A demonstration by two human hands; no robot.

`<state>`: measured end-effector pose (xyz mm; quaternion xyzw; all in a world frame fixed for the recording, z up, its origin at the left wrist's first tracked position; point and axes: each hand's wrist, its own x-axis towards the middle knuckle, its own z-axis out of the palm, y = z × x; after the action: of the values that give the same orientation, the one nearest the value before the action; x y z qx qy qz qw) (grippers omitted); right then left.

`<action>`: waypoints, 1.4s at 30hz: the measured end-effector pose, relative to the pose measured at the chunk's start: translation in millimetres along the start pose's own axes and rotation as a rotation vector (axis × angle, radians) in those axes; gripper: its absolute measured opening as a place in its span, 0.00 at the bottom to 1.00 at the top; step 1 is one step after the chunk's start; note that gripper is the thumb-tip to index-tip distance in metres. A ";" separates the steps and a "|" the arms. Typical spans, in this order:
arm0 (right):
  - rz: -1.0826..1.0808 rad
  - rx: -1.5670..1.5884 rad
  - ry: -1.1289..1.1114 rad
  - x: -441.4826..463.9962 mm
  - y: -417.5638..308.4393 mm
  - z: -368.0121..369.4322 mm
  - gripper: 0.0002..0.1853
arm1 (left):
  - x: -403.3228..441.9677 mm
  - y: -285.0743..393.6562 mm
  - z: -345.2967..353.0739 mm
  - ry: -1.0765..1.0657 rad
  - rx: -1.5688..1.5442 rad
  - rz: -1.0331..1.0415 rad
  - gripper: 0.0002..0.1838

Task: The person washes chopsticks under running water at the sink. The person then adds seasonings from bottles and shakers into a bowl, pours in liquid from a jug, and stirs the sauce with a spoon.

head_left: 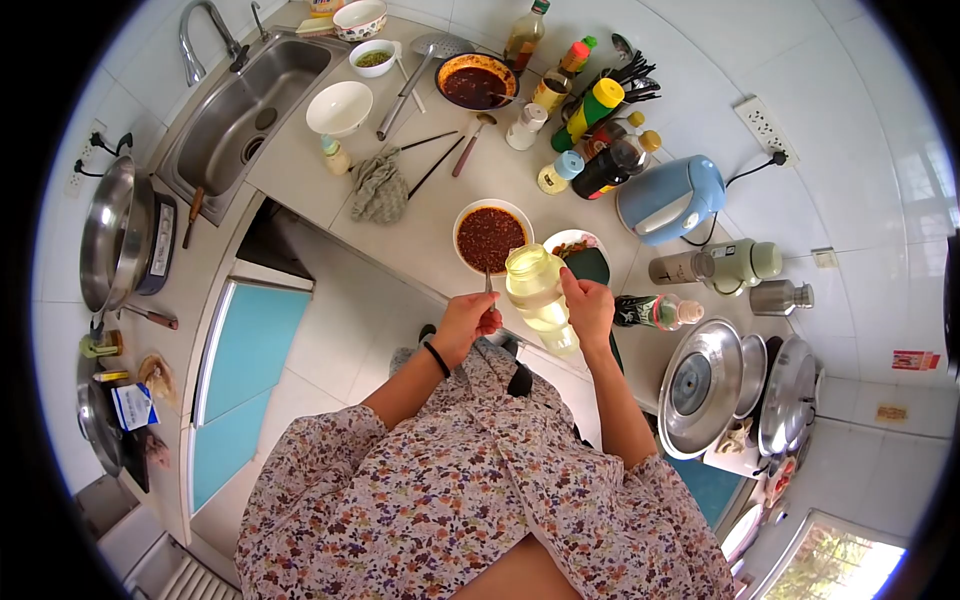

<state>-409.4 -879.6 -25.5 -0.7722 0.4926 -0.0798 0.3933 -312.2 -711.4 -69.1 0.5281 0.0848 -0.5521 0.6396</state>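
Note:
A white bowl (461, 222) of dark red chili sauce (490, 237) sits near the counter's front edge. My left hand (464, 326) is closed round the thin handle of a spoon (489, 283), whose head is hidden in the sauce. In my right hand (590, 303) is a translucent yellow-green jug (540, 290) with liquid inside, its mouth by the bowl's right rim. Whether liquid is flowing out cannot be made out. Behind the jug, a patterned plate (583, 238) holds some food and is partly covered by a dark green object (588, 264).
A grey cloth (381, 188) lies left of the bowl, near chopsticks (432, 178). Several sauce bottles and a blue kettle (672, 200) line the wall. Metal lids (702, 350) stand at right. The sink (225, 135) is at left, with a pan (118, 235) beyond.

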 end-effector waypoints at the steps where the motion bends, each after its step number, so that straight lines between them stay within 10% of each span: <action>1: -0.008 -0.033 -0.002 1.1 1.2 1.7 0.24 | 0.3 -0.7 -0.4 -0.016 0.001 0.004 0.11; 11: 0.039 0.053 0.028 -1.2 6.2 -6.0 0.25 | 2.3 -2.5 1.8 -0.032 0.024 0.026 0.12; 24: 0.063 1.257 0.240 -38.5 -11.9 -138.0 0.18 | 14.1 1.5 4.0 0.032 -0.033 0.031 0.08; 42: -0.187 1.114 1.178 50.1 161.8 -415.3 0.18 | -0.7 -10.4 3.5 0.306 0.066 0.105 0.12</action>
<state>-709.4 -1173.7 131.7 -0.3325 0.4401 -0.7385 0.3879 -322.5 -711.9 -73.2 0.6304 0.1356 -0.4336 0.6295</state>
